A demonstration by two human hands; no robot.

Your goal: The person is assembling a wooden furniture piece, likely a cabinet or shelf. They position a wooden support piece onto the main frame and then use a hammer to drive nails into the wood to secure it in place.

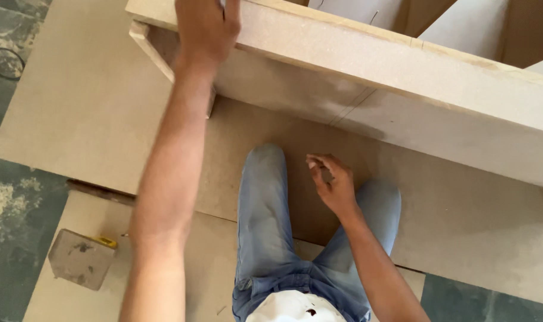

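Note:
My left hand (206,27) reaches up and rests on the top edge of a pale fibreboard cabinet frame (367,71) near its left corner, fingers curled over the edge. My right hand (331,182) hovers between my knees with its fingers pinched around something small and dark; I cannot tell what it is. I am kneeling in blue jeans (265,209) on a flat fibreboard sheet (462,226).
More fibreboard sheets (75,101) lie stacked on the green tiled floor (15,209). A small square grey block (81,259) with a yellow piece beside it sits at the lower left. A dark cable loop (3,62) lies at the far left. Upright panels (456,27) stand inside the frame.

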